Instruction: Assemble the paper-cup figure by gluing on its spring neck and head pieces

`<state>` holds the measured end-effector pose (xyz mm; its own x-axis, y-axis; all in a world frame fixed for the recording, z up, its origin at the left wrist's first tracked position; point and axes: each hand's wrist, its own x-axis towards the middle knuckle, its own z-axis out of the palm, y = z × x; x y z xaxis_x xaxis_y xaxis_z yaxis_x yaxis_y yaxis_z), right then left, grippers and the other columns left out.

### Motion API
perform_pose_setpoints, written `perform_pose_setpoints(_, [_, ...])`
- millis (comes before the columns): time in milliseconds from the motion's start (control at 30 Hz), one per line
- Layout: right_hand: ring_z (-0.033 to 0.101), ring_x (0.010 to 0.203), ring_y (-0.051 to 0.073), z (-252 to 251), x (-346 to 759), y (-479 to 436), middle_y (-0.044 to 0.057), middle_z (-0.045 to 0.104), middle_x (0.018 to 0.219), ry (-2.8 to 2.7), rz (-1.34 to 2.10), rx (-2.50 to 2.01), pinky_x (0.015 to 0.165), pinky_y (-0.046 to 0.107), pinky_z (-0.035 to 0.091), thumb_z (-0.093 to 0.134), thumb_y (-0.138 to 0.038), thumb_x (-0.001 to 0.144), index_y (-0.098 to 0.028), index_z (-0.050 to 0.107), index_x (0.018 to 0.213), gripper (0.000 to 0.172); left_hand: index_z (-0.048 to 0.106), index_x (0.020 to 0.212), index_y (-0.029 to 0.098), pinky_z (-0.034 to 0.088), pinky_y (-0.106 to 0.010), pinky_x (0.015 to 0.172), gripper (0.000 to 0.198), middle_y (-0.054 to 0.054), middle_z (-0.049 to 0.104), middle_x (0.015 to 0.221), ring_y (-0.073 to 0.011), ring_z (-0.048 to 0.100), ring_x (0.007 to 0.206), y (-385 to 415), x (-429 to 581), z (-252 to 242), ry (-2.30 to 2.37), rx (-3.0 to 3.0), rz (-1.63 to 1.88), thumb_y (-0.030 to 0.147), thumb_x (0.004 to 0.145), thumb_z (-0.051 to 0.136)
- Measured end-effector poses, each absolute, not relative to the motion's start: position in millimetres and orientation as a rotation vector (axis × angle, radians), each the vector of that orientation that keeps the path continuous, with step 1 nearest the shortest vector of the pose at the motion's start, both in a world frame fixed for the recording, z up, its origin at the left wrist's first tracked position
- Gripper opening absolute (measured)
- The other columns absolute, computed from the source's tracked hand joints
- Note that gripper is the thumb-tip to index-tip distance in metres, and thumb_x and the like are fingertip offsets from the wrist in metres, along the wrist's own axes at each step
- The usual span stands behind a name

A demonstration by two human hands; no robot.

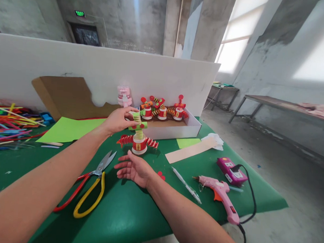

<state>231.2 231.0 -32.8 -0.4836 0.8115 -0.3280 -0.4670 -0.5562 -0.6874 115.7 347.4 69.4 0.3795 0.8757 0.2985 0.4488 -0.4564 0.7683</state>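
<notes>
Scissors (96,178) with one red and one yellow looped handle lie with steel blades parted on the smooth green tabletop (119,217). To the right are a pink plastic glue gun (220,194) with an orange trigger, a slim clear-and-white pen (186,185) and a glossy purple power socket block (231,171) with a black plug in it. The right hand (135,169) is loosely spread, palm turned sideways and holding nothing, just in front of a paper-cup figure (139,146); small red paper discs (161,175) lie by its wrist. The figure stands upright on the table, its white cup wrapped in a red band with a gold label too small to read, red pleated arms out to both sides. The left hand (120,120) pinches its pale green pleated top, above a green paper roll with red discs. Beyond are a flat beige strip (189,151), lime paper (71,130), fuzzy pipe cleaners (11,122) and a white cardboard box (175,131) holding three similar figures (162,113). Past a white partition (100,62), a green sign (80,13) glows on rough grey concrete, its lettering blurred
</notes>
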Motion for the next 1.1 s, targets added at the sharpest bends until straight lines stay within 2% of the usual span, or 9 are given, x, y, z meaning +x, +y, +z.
perform_pose_setpoints(300, [0.065,0.054,0.013,-37.2,229.9,231.3,0.004,0.071,0.069,-0.673,2.084,-0.815,0.064,0.027,0.054,0.038,-0.041,0.105,-0.013,0.063,0.087,0.042,0.07,0.11,0.016,0.054,-0.036,0.075,0.062,-0.005,0.074,0.08,-0.0245,0.069,0.082,339.0,117.3,77.8,1.131,1.893,1.218,0.043,0.056,0.084])
perform_pose_setpoints(433, [0.065,0.054,0.013,-33.4,233.2,230.3,0.003,0.072,0.069,-0.627,2.03,-0.741,0.064,0.026,0.053,0.05,-0.046,0.101,-0.014,0.064,0.088,0.038,0.068,0.113,0.017,0.056,-0.036,0.085,0.063,-0.006,0.076,0.097,-0.0229,0.07,0.092,304.6,115.3,76.1,0.99,1.706,1.378,0.039,0.057,0.087])
perform_pose_setpoints(633, [0.065,0.055,0.011,-20.4,240.1,230.2,0.004,0.072,0.068,-0.366,1.93,-0.514,0.062,0.023,0.054,0.04,-0.051,0.103,-0.013,0.067,0.085,0.05,0.069,0.11,0.018,0.058,-0.038,0.087,0.059,-0.007,0.078,0.099,-0.0257,0.073,0.092,244.9,108.6,37.7,1.092,1.582,1.224,0.04,0.059,0.086])
perform_pose_setpoints(767, [0.064,0.055,0.01,-23.2,239.5,232.8,0.001,0.068,0.06,-0.335,1.937,-0.552,0.062,0.021,0.055,0.056,-0.048,0.098,-0.012,0.067,0.08,0.041,0.069,0.112,0.021,0.055,-0.039,0.095,0.053,-0.008,0.077,0.11,-0.0269,0.072,0.1,238.1,104.6,16.7,1.126,1.657,1.18,0.039,0.064,0.082])
perform_pose_setpoints(933, [0.065,0.055,0.009,-30.2,239.4,234.7,0.0,0.068,0.06,-0.402,1.899,-0.598,0.061,0.02,0.057,0.065,-0.041,0.094,-0.013,0.067,0.079,0.032,0.068,0.114,0.02,0.05,-0.045,0.102,0.058,-0.011,0.075,0.118,-0.03,0.069,0.109,245.5,98.8,3.2,1.138,1.668,1.184,0.045,0.064,0.081])
perform_pose_setpoints(1033, [0.065,0.056,0.009,-32.1,238.9,233.4,0.0,0.071,0.065,-0.48,1.886,-0.575,0.061,0.02,0.057,0.077,-0.037,0.085,-0.014,0.068,0.085,0.025,0.068,0.116,0.02,0.05,-0.045,0.101,0.059,-0.012,0.073,0.121,-0.0306,0.068,0.11,245.6,93.7,-2.2,1.139,1.677,1.153,0.046,0.065,0.08])
perform_pose_setpoints(1100, [0.066,0.058,0.009,-33.1,237.9,232.3,0.0,0.072,0.068,-0.509,1.877,-0.566,0.061,0.019,0.057,0.083,-0.037,0.078,-0.015,0.068,0.086,0.028,0.068,0.117,0.02,0.051,-0.045,0.099,0.059,-0.012,0.072,0.122,-0.03,0.067,0.109,245.1,90.3,-4.8,1.142,1.673,1.138,0.046,0.066,0.079])
